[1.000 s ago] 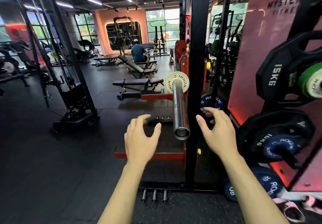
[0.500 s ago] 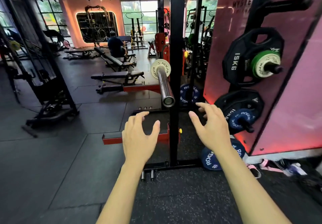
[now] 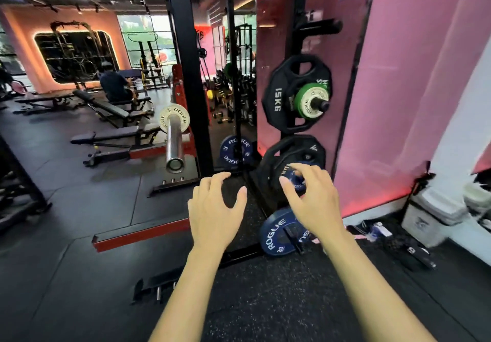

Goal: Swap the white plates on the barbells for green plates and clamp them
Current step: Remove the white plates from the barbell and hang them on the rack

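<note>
A steel barbell sleeve points toward me from the black rack, with a white Rogue plate at its inner end. A green plate with a white plate in front of it hangs on the upper peg of the plate tree, over a black 15 kg plate. My left hand is held out, fingers spread, holding nothing. My right hand is also spread and empty, in front of the blue plate on the lower peg.
The black rack upright stands between the barbell and the plate tree. Blue Rogue plates lean on the floor and behind the upright. A white bin and loose items lie by the pink wall. A person sits on a bench far off.
My view has swung right, from the barbell end toward the plate tree. Both hands stayed spread and empty, and my right hand now lies in front of the lower blue plate.
</note>
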